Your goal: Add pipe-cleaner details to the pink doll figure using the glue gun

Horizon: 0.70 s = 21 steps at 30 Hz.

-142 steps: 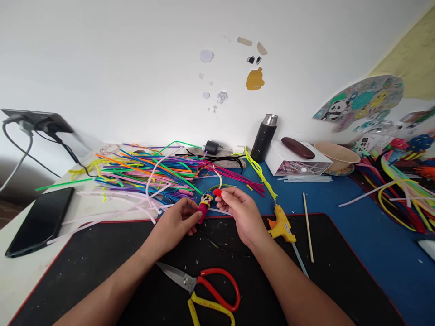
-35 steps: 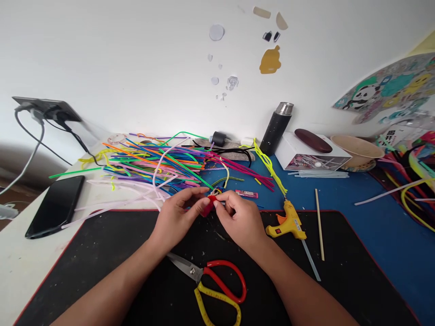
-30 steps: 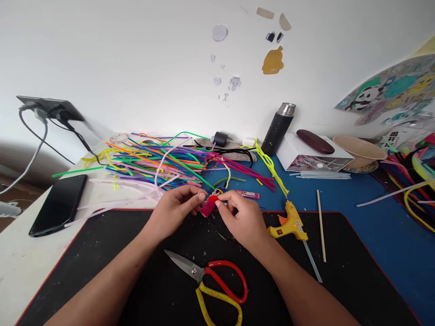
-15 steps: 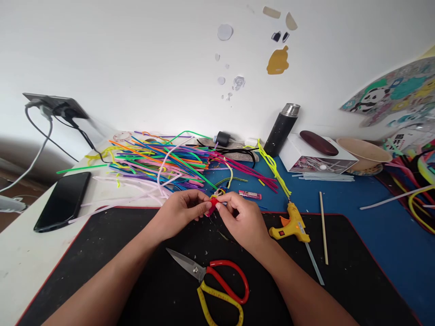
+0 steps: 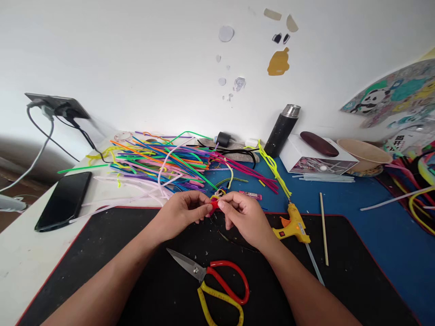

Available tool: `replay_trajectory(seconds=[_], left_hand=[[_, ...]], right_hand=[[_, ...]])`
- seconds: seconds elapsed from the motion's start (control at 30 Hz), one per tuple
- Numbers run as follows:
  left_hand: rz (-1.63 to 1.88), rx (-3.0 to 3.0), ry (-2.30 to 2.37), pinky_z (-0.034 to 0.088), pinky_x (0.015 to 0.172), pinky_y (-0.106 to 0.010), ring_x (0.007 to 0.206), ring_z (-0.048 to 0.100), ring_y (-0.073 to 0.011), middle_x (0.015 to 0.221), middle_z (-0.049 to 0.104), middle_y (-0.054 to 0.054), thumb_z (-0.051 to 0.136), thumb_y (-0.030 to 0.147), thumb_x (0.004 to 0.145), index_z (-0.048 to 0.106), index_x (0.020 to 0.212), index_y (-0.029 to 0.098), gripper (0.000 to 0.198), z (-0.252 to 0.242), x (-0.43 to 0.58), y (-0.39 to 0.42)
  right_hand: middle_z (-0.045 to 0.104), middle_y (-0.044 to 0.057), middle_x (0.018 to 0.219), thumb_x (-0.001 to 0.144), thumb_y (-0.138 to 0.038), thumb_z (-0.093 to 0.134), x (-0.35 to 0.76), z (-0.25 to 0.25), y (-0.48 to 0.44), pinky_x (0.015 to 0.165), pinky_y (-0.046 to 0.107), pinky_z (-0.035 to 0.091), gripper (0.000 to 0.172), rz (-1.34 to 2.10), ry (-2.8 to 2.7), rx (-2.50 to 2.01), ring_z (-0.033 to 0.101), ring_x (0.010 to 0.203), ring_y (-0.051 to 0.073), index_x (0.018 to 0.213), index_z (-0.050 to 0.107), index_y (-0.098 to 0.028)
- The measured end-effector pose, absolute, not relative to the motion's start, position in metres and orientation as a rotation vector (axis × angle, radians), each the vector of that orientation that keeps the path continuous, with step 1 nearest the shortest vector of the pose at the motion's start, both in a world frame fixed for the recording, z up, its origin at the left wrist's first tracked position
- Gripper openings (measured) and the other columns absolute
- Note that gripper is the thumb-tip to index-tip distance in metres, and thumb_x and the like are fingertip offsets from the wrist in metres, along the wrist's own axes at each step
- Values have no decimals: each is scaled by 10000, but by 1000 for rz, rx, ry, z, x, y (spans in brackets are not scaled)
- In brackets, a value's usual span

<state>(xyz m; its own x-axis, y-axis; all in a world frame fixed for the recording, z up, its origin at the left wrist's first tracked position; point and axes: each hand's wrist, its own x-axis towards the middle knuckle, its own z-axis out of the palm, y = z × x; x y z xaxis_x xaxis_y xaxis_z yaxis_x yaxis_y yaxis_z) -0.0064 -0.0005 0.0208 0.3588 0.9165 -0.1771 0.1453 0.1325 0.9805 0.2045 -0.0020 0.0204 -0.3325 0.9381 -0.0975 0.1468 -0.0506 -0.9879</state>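
Note:
My left hand [image 5: 180,215] and my right hand [image 5: 243,216] meet above the far edge of the black mat [image 5: 102,271]. Both pinch a small pipe-cleaner figure [image 5: 214,203], red and pink with a yellow bit on top. Fingers of both hands are closed around it, so most of it is hidden. A big heap of coloured pipe cleaners [image 5: 159,163] lies just beyond my hands. Red-and-yellow scissors [image 5: 217,283] rest on the mat below my wrists. A yellow glue gun [image 5: 294,224] lies to the right of my right hand.
A black phone [image 5: 63,199] lies at the left on the white table. At the back stand a black flask [image 5: 282,131], a white box [image 5: 316,156] and a bowl [image 5: 363,154]. A wooden stick [image 5: 323,226] lies on the blue surface; more pipe cleaners [image 5: 414,190] at far right.
The hands have drawn closer together around the figure and turned it, so less of it shows than 4.7 s ago. The view has shifted slightly.

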Motion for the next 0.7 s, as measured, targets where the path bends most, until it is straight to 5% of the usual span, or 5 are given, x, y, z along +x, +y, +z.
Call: replay_trajectory(seconds=[0.37, 0.7], left_hand=[[911, 963, 982, 441, 543, -230, 585, 565, -113, 682, 670, -6, 912, 475, 712, 749, 776, 144, 374, 14, 8, -4], [1032, 770, 891, 425, 526, -211, 568, 549, -96, 645, 652, -3, 934, 392, 718, 767, 757, 128, 316, 12, 18, -8]], right_hand=[[555, -82, 498, 886, -564, 725, 200, 15, -3, 499, 245, 447, 378, 1650, -1266, -1101, 543, 432, 119, 915, 652, -194], [488, -102, 482, 882, -520, 776, 193, 12, -5, 458, 213, 360, 371, 1704, -1066, -977, 486, 393, 82, 827, 621, -188]])
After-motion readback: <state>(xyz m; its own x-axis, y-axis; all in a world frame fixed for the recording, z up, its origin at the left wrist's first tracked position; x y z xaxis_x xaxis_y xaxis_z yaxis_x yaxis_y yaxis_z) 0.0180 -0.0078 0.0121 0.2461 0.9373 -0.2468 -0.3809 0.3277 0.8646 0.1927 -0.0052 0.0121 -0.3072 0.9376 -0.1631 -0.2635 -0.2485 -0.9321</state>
